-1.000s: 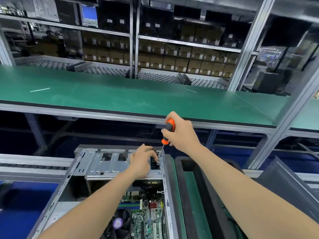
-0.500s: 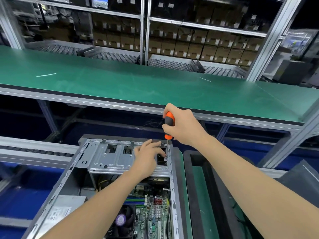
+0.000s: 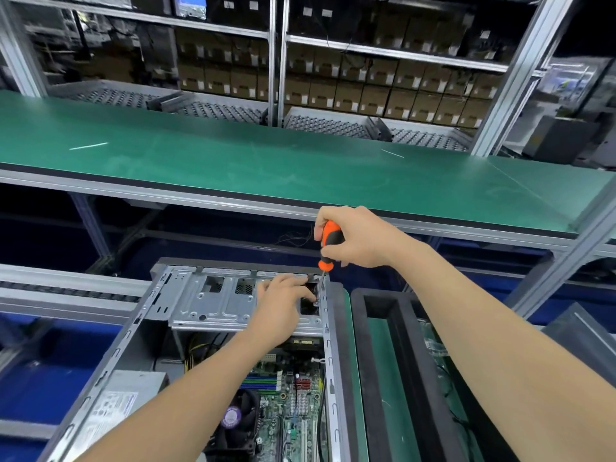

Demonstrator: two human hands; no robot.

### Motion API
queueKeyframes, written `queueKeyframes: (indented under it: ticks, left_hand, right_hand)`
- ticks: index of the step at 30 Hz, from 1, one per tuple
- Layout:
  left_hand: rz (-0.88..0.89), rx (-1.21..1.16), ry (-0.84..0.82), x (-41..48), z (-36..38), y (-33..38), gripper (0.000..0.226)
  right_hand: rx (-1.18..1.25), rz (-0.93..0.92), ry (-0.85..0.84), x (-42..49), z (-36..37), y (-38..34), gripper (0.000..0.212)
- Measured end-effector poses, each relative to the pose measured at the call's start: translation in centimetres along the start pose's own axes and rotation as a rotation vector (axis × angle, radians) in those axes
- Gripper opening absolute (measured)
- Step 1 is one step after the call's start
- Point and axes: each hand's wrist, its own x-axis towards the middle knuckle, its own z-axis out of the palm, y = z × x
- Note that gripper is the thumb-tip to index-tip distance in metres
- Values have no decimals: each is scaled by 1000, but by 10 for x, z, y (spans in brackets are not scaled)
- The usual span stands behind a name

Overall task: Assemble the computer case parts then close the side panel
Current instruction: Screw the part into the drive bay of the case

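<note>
Open PC case lies on its side at lower centre, side panel off, insides facing up. The far end holds a bare-metal drive cage spanning the case's width.

R hand is clenched round the orange/black handle of a screwdriver, held approx upright. The shaft points down to the cage's far-right corner, right beside the case's right wall. The tip is too small to see whether it sits in a screw.

L hand rests palm-down on the cage's right part, fingers fairly straight, grasping nothing I can see. The fingertips reach to just beside the screwdriver shaft, either side of a dark cut-out.

Nearer the camera, inside the case: green motherboard, CPU fan w/ purple hub, RAM slots, and a grey PSU w/ label at the left wall.

Right of the case, touching or nearly so, is a black foam tray w/ long slots. Beyond the hands a green-matted surface runs across the view. Behind it are racks w/ rows of brown cartons. A roller conveyor lies left of the case.
</note>
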Motion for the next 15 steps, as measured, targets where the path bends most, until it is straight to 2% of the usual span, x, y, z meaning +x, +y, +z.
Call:
queueKeyframes:
  ticks: [2, 4, 5, 7, 9, 11, 13, 15]
  left_hand:
    - [-18, -43, 92, -5, -2, 4, 56]
    - [-88, -229, 258, -20, -5, 13, 42]
    - [-151, -351, 317, -31, -6, 20, 36]
    - [-351, -599, 353, -54, -7, 33, 30]
    - [-663, -882, 304, -74, -5, 41, 23]
    - [-994, -1231, 166, -85, -6, 44, 24]
    - [-1162, -1459, 17, -88, -4, 42, 36]
    - [-1225, -1593, -121, -84, 2, 43, 53]
  right_hand:
    - [-50, 59, 25, 2, 4, -4, 17]
    - [-173, 104, 104, 6, 9, -7, 36]
    - [-215, 103, 132, 8, 10, -8, 39]
    - [-191, 60, 107, 11, 9, -10, 30]
    - [-178, 15, 68, 13, 2, -12, 22]
    - [-243, 14, 110, 13, 1, -15, 26]
    - [-388, 50, 176, 12, 6, -18, 41]
    - [-429, 50, 139, 11, 10, -20, 42]
